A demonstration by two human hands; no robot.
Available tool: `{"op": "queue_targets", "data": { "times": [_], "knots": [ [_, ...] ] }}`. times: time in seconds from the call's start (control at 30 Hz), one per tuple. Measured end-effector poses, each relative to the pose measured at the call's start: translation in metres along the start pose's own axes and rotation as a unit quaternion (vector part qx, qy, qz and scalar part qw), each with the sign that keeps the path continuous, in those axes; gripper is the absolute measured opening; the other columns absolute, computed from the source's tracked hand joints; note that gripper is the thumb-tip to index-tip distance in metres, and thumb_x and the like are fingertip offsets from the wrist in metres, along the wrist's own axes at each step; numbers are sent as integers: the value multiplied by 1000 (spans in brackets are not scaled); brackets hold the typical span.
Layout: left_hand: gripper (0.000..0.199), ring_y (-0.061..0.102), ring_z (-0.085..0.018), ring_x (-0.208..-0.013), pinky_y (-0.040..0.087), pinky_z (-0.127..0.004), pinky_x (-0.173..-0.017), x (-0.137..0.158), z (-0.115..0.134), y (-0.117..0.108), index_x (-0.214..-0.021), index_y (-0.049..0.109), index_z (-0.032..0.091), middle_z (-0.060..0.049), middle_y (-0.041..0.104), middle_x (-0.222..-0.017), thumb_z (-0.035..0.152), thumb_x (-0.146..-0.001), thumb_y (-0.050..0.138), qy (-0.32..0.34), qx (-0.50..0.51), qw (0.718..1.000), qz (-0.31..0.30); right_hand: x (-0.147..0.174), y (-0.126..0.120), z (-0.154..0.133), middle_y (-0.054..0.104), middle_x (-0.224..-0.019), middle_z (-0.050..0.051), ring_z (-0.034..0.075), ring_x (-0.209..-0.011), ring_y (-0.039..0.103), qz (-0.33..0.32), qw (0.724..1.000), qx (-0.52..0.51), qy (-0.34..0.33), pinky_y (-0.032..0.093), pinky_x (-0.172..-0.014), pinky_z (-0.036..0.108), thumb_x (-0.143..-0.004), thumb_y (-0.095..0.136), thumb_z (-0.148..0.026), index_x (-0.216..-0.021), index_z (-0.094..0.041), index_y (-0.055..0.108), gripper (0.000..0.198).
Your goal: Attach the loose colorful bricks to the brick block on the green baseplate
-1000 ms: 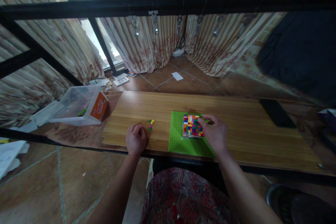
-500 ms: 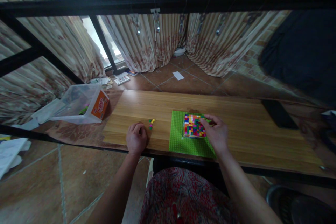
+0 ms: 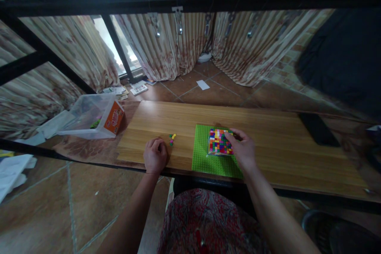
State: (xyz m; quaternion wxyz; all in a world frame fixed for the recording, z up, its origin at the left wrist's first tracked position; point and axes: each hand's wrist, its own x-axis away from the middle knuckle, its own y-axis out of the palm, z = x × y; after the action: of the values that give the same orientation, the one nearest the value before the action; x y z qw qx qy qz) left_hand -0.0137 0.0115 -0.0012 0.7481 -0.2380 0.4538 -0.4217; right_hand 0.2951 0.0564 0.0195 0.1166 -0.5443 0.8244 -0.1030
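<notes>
A green studded baseplate lies on the wooden board in front of me. On it sits a square block of small multicoloured building bricks. My right hand is at the block's far right corner, thumb over its top and the fingers drawn close; anything pinched between them is too small or hidden to make out. To the left, my left hand rests curled on the board near the front edge, its inside hidden. Just beyond its fingers lies a little group of loose yellow, green and pink bricks.
A clear plastic bin with an orange label and a few coloured pieces inside stands at the left. A dark flat phone-like object lies at the board's right end. A black metal bar crosses above, with clips hanging below it.
My right hand has shifted slightly left, its thumb reaching further over the top of the brick block. My left hand and the loose bricks have stayed put.
</notes>
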Motion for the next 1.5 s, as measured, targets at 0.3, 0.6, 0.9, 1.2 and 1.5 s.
{"op": "queue_targets", "data": {
  "times": [0.3,0.6,0.9,1.2,1.5],
  "knots": [
    [15,61,-22,-92,49,-35,-85,1,-1,1,-82,66,22,-7,69,-93,20,-85,51,5,-5,1000,7,0,4,-11,73,-83,7,20,-72,66,-8,994,-91,56,55,-67,35,-62,77,-52,-94,-17,72,49],
    [15,61,-22,-91,49,-35,-85,0,0,1,-81,65,22,-7,69,-93,18,-84,50,15,-4,1000,8,2,2,-14,73,-87,6,18,-74,67,-13,989,-129,71,55,-73,36,-63,76,-52,-94,-17,71,47],
    [15,61,-21,-90,49,-34,-84,1,2,2,-79,64,21,-6,69,-92,15,-84,51,9,-2,1000,5,25,1,-60,73,-95,9,21,-85,66,22,996,-34,-74,52,-80,38,-81,62,-47,-98,-18,71,34],
    [15,60,-21,-88,49,-34,-83,2,4,1,-78,64,22,-5,69,-91,13,-84,52,9,0,1000,9,65,71,-68,70,-92,6,20,-88,62,-231,935,111,-244,48,-83,35,-91,50,-23,-95,-20,70,21],
    [15,61,-20,-88,49,-33,-83,3,4,2,-80,65,21,-5,69,-92,12,-83,53,1,11,1000,4,84,134,-67,67,-96,9,24,-96,58,-251,879,323,-245,43,-86,35,-88,61,-31,-93,-20,67,14]
  ]
}}
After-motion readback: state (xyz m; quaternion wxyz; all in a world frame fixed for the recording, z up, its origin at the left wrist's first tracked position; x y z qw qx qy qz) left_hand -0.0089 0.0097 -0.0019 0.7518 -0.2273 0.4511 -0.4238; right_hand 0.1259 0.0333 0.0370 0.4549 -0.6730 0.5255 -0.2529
